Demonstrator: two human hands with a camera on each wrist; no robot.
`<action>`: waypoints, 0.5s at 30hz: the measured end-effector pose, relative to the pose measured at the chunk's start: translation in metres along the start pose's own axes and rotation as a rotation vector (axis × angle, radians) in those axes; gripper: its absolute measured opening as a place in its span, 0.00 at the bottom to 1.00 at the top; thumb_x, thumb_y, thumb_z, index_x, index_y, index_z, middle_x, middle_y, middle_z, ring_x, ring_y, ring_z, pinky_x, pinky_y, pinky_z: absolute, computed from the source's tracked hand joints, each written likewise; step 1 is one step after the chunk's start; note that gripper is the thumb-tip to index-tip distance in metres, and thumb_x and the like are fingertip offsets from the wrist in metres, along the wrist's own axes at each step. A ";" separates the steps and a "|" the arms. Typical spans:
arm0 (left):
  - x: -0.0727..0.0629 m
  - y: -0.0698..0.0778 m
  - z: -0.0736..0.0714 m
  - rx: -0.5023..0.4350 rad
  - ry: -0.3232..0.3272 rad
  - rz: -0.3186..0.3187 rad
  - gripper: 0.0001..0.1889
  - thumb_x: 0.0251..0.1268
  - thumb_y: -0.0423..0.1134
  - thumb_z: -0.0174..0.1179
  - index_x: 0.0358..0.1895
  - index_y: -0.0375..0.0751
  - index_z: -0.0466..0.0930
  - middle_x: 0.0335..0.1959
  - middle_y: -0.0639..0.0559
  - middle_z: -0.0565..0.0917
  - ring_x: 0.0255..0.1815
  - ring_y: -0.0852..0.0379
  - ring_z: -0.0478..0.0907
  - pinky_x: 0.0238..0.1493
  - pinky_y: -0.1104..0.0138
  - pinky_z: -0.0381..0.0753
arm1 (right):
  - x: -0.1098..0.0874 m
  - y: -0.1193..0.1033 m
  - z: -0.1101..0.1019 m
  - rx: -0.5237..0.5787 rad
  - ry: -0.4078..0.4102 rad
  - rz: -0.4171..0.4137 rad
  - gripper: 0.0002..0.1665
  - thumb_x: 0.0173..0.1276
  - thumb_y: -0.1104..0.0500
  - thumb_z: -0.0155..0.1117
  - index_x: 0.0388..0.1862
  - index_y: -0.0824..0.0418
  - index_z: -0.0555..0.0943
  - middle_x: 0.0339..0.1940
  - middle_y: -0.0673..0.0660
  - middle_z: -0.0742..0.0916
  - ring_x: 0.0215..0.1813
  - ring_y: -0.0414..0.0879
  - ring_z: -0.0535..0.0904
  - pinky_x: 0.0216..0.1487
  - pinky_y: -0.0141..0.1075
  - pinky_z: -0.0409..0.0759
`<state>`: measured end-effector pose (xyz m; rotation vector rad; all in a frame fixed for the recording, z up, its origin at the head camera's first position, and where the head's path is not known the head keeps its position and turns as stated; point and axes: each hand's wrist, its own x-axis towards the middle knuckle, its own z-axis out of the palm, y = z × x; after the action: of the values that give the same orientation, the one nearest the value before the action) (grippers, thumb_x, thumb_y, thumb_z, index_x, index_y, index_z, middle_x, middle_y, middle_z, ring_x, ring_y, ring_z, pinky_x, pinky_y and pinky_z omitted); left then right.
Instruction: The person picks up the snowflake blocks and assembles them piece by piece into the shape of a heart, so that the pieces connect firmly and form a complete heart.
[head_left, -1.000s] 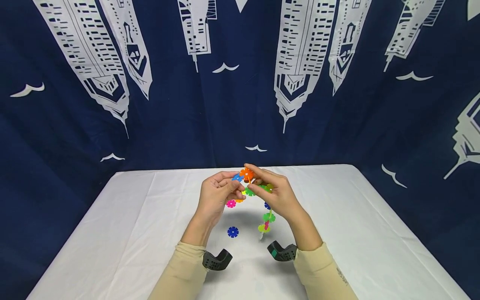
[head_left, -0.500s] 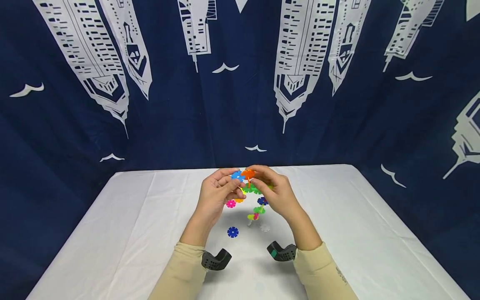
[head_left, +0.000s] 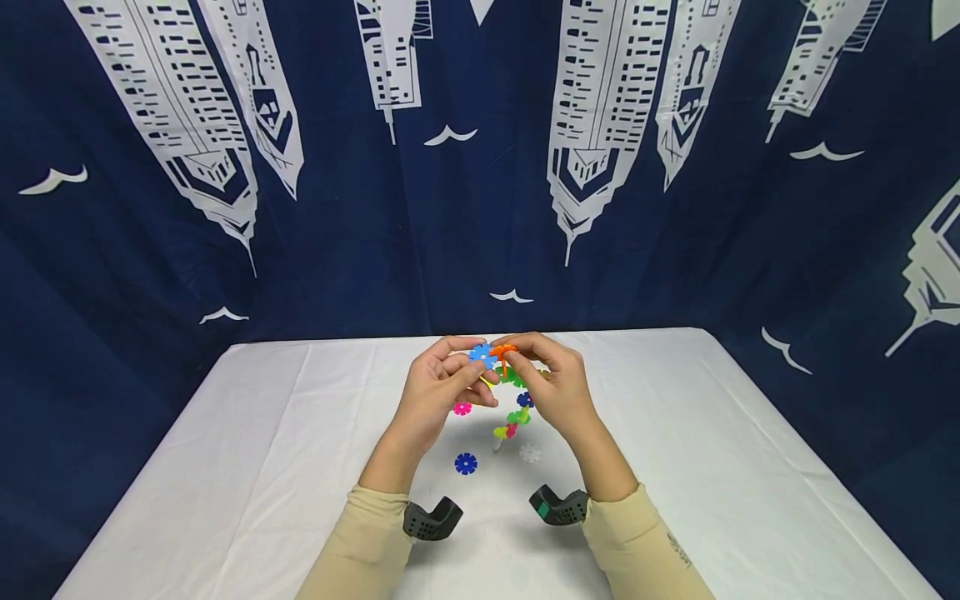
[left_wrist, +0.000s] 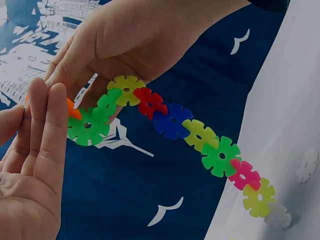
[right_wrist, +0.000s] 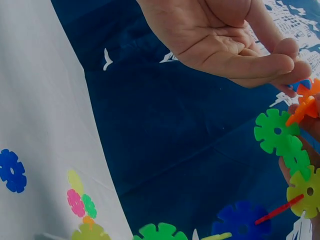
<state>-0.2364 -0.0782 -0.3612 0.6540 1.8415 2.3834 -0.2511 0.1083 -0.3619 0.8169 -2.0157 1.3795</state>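
Observation:
My left hand [head_left: 431, 392] pinches a light-blue snowflake disc [head_left: 482, 357] between thumb and fingers. Close against its right side is an orange snowflake disc [head_left: 504, 351], seen almost edge-on and held in the fingers of my right hand [head_left: 558, 383]. From the orange pieces hangs a chain of slotted discs: a green disc [left_wrist: 88, 126], a yellow disc [left_wrist: 126, 90], a red disc [left_wrist: 150, 103], a blue disc [left_wrist: 173, 121] and several more, down to a whitish disc [left_wrist: 278, 216] at the end. Fingers partly hide the joint between light blue and orange.
On the white tablecloth [head_left: 300, 467] lie a dark-blue disc [head_left: 466, 463], a clear white disc [head_left: 530, 452] and a pink disc [head_left: 462, 408]. Small pink, green and yellow discs [right_wrist: 76, 202] lie further along. Behind the table hangs a navy printed cloth [head_left: 480, 208].
The orange disc has turned from face-on to nearly edge-on, and the light-blue disc shows more of its face. The hanging chain has swung left, uncovering the white disc on the table.

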 end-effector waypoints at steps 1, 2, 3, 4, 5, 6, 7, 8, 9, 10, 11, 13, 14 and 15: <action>0.000 0.000 0.000 -0.013 -0.007 0.005 0.17 0.73 0.29 0.55 0.61 0.29 0.68 0.30 0.54 0.88 0.23 0.59 0.85 0.38 0.64 0.89 | 0.000 0.000 0.000 0.006 0.001 -0.001 0.05 0.69 0.67 0.64 0.41 0.63 0.85 0.42 0.56 0.91 0.43 0.44 0.87 0.49 0.28 0.84; -0.001 0.000 0.001 -0.030 -0.015 0.009 0.16 0.73 0.29 0.54 0.60 0.30 0.68 0.29 0.54 0.87 0.23 0.59 0.85 0.37 0.64 0.89 | 0.000 0.000 0.001 0.013 0.002 -0.001 0.05 0.69 0.67 0.64 0.41 0.63 0.85 0.42 0.57 0.91 0.43 0.44 0.87 0.49 0.28 0.84; -0.001 0.001 0.001 -0.048 -0.023 0.011 0.15 0.73 0.28 0.52 0.59 0.31 0.68 0.27 0.54 0.86 0.22 0.59 0.84 0.37 0.64 0.89 | 0.000 0.000 0.001 0.020 0.002 -0.002 0.05 0.69 0.68 0.64 0.40 0.63 0.85 0.42 0.57 0.91 0.43 0.43 0.86 0.49 0.28 0.85; -0.001 0.001 0.001 -0.065 -0.030 0.011 0.14 0.74 0.28 0.51 0.59 0.32 0.68 0.26 0.54 0.86 0.22 0.60 0.83 0.36 0.63 0.89 | 0.000 0.000 0.001 0.026 0.002 -0.006 0.05 0.69 0.68 0.64 0.40 0.63 0.85 0.42 0.57 0.91 0.43 0.43 0.86 0.48 0.28 0.84; -0.002 0.001 0.002 -0.083 -0.039 0.011 0.13 0.74 0.28 0.50 0.58 0.33 0.67 0.25 0.54 0.85 0.21 0.60 0.82 0.36 0.63 0.89 | 0.000 0.000 0.001 0.035 0.001 -0.010 0.05 0.69 0.68 0.64 0.40 0.63 0.85 0.42 0.58 0.91 0.42 0.42 0.86 0.48 0.28 0.84; -0.003 0.002 0.002 -0.098 -0.046 0.012 0.12 0.74 0.28 0.49 0.57 0.34 0.67 0.25 0.54 0.83 0.20 0.61 0.80 0.35 0.63 0.89 | -0.001 0.000 0.001 0.045 0.001 -0.016 0.05 0.69 0.69 0.63 0.40 0.64 0.85 0.42 0.58 0.91 0.42 0.42 0.86 0.48 0.27 0.85; -0.003 0.003 0.003 -0.111 -0.052 0.011 0.12 0.74 0.28 0.49 0.56 0.36 0.67 0.24 0.54 0.82 0.19 0.61 0.79 0.34 0.64 0.89 | -0.001 0.000 0.002 0.056 0.001 -0.021 0.05 0.69 0.69 0.63 0.40 0.64 0.85 0.41 0.59 0.91 0.41 0.41 0.86 0.47 0.27 0.85; -0.003 0.003 0.003 -0.121 -0.055 0.008 0.11 0.74 0.28 0.48 0.56 0.37 0.67 0.23 0.54 0.81 0.19 0.61 0.77 0.33 0.64 0.88 | -0.001 0.000 0.002 0.068 0.001 -0.025 0.05 0.69 0.70 0.63 0.40 0.65 0.85 0.41 0.59 0.91 0.41 0.41 0.86 0.47 0.27 0.84; -0.003 0.004 0.003 -0.129 -0.057 0.005 0.11 0.74 0.28 0.48 0.55 0.38 0.67 0.23 0.55 0.81 0.18 0.61 0.75 0.32 0.65 0.88 | -0.001 0.000 0.002 0.081 0.001 -0.028 0.06 0.69 0.70 0.63 0.40 0.65 0.85 0.41 0.60 0.90 0.41 0.40 0.86 0.47 0.27 0.84; -0.003 0.004 0.003 -0.138 -0.061 0.005 0.11 0.74 0.28 0.47 0.55 0.39 0.67 0.23 0.55 0.80 0.18 0.62 0.74 0.31 0.66 0.87 | -0.001 0.000 0.002 0.092 0.001 -0.032 0.06 0.69 0.71 0.62 0.40 0.65 0.85 0.41 0.61 0.90 0.41 0.40 0.86 0.47 0.26 0.84; -0.003 0.004 0.003 -0.149 -0.065 0.005 0.11 0.74 0.28 0.47 0.55 0.39 0.67 0.23 0.55 0.80 0.18 0.62 0.72 0.30 0.67 0.87 | -0.001 0.000 0.002 0.103 0.000 -0.034 0.06 0.69 0.71 0.62 0.40 0.66 0.84 0.40 0.62 0.90 0.41 0.39 0.86 0.47 0.27 0.84; -0.003 0.004 0.003 -0.173 -0.069 0.001 0.10 0.73 0.28 0.47 0.54 0.39 0.68 0.22 0.55 0.79 0.18 0.62 0.70 0.28 0.68 0.85 | -0.001 -0.001 0.003 0.121 -0.002 -0.035 0.07 0.69 0.72 0.62 0.41 0.67 0.84 0.40 0.63 0.90 0.41 0.38 0.86 0.48 0.27 0.84; -0.003 0.004 0.003 -0.185 -0.069 -0.003 0.10 0.73 0.28 0.46 0.53 0.40 0.68 0.22 0.55 0.78 0.17 0.62 0.70 0.28 0.69 0.85 | -0.001 -0.001 0.003 0.128 -0.004 -0.032 0.06 0.69 0.72 0.61 0.41 0.67 0.84 0.40 0.63 0.90 0.41 0.37 0.85 0.48 0.27 0.84; -0.004 0.004 0.003 -0.194 -0.071 -0.007 0.10 0.73 0.28 0.46 0.53 0.40 0.68 0.22 0.55 0.78 0.17 0.62 0.69 0.27 0.69 0.84 | -0.001 -0.001 0.003 0.133 -0.006 -0.030 0.07 0.69 0.72 0.61 0.41 0.67 0.84 0.40 0.64 0.90 0.42 0.37 0.85 0.48 0.27 0.84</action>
<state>-0.2312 -0.0778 -0.3575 0.7003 1.5572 2.4593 -0.2496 0.1056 -0.3629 0.9058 -1.9249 1.5084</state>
